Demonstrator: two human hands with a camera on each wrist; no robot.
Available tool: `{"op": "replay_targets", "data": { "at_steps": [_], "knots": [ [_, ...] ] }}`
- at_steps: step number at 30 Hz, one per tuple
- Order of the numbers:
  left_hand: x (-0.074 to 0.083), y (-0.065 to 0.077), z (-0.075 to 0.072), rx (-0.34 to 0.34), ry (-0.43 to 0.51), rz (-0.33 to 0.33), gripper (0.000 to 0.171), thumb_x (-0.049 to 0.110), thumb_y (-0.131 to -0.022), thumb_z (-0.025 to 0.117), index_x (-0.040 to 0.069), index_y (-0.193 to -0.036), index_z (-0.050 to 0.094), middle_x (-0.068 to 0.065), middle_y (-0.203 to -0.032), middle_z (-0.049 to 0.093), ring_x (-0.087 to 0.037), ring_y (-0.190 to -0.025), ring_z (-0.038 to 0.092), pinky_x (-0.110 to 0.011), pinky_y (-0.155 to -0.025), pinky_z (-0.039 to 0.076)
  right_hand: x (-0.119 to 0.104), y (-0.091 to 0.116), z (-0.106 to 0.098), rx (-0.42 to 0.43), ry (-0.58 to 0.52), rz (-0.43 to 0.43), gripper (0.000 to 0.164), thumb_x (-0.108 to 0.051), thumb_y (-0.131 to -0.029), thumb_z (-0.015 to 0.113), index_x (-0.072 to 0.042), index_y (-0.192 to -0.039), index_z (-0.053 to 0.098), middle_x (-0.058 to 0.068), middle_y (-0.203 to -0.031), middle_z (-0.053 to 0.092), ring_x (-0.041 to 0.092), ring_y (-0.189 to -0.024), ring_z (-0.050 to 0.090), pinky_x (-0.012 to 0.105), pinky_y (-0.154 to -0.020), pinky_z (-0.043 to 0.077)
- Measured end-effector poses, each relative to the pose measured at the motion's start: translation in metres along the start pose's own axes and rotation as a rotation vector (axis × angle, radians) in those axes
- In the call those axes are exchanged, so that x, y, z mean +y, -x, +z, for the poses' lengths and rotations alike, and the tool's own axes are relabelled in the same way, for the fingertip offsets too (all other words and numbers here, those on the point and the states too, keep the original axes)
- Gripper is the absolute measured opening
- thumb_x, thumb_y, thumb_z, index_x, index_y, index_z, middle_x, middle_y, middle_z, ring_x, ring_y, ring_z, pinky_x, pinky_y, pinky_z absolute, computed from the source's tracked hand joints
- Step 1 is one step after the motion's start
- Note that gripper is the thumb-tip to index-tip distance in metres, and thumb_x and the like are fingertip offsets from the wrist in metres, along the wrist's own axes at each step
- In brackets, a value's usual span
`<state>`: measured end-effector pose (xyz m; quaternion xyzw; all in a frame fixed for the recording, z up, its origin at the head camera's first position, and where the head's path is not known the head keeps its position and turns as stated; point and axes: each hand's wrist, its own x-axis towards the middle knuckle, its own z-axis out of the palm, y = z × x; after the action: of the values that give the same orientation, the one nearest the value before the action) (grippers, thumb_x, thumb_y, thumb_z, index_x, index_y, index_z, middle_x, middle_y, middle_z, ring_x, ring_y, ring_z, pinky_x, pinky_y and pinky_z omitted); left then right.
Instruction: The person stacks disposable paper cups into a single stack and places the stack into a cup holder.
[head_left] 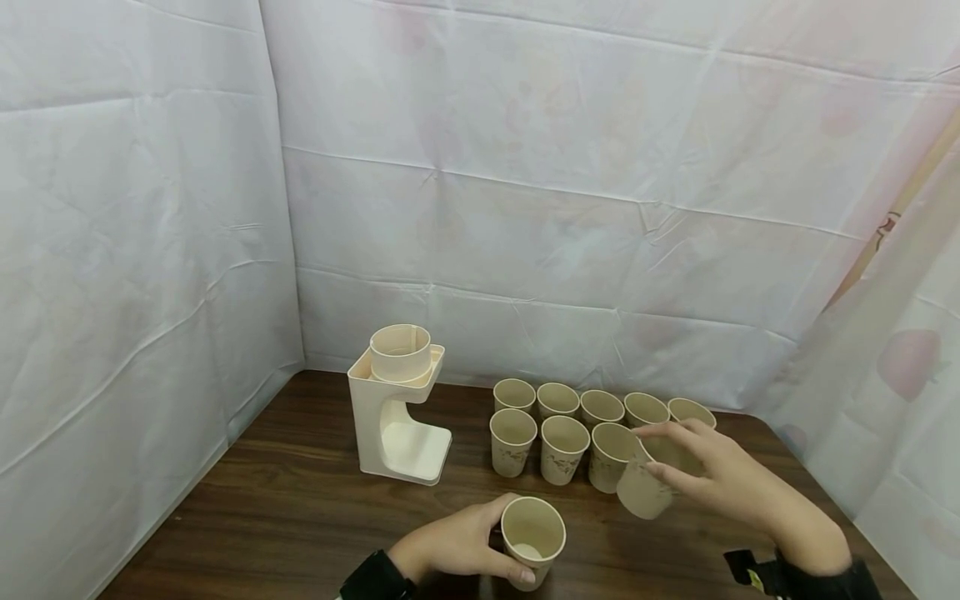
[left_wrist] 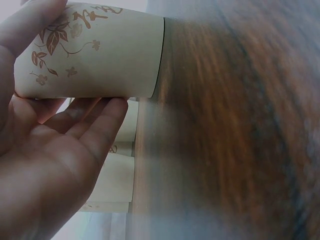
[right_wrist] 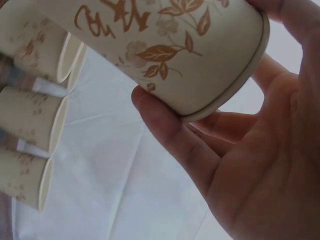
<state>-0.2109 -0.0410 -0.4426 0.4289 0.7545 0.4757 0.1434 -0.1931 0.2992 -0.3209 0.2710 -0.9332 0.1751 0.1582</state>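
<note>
My left hand [head_left: 468,540] holds a cream paper cup [head_left: 534,542] near the table's front, its fingers and thumb around the side. In the left wrist view this cup [left_wrist: 100,55] shows a brown leaf print, and its base is right at the wood. My right hand [head_left: 716,467] pinches a second paper cup [head_left: 643,493] near its rim; that cup leans and looks slightly blurred. Brown lettering and leaves mark this cup [right_wrist: 175,55] in the right wrist view. Just left of it stands another paper cup [head_left: 609,458] in the front row.
Behind the hands, several matching cups [head_left: 565,450] stand upright in two rows on the dark wooden table [head_left: 285,508]. A cream cup-shaped holder stand [head_left: 367,425] with a round container [head_left: 401,354] on top is at the left. White cloth [head_left: 525,208] hangs behind.
</note>
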Motion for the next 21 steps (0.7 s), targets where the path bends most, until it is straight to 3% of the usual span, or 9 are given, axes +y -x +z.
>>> {"op": "replay_targets", "data": {
  "at_steps": [11,16,21],
  "knots": [
    [0.0,0.0,0.0,0.0,0.003,-0.002,0.064,0.035,-0.077,0.075,0.025,-0.13,0.041,0.003,-0.118,0.059,-0.009,-0.109,0.051,-0.033,-0.096,0.042,-0.026,-0.003,-0.001,0.013,0.013,-0.058,0.039,-0.038,-0.09,0.06,-0.044,-0.127,0.048,-0.014,-0.119,0.049,0.007,-0.102,0.05,0.042,-0.076,0.05],
    [0.0,0.0,0.0,-0.011,0.019,-0.007,0.064,0.034,-0.078,0.075,0.025,-0.131,0.041,0.004,-0.119,0.059,-0.01,-0.109,0.051,-0.033,-0.095,0.042,-0.037,-0.008,0.005,0.038,0.013,-0.17,0.043,-0.034,-0.089,0.064,-0.038,-0.129,0.05,-0.014,-0.121,0.048,0.005,-0.111,0.046,0.038,-0.079,0.05],
    [-0.002,0.0,0.0,-0.014,0.022,-0.004,0.064,0.034,-0.078,0.075,0.025,-0.131,0.04,0.004,-0.119,0.058,-0.009,-0.109,0.051,-0.033,-0.095,0.043,-0.049,-0.013,0.011,0.057,-0.009,-0.257,0.046,-0.03,-0.087,0.066,-0.034,-0.13,0.051,-0.009,-0.12,0.048,0.008,-0.109,0.047,0.035,-0.076,0.05]
  ]
}}
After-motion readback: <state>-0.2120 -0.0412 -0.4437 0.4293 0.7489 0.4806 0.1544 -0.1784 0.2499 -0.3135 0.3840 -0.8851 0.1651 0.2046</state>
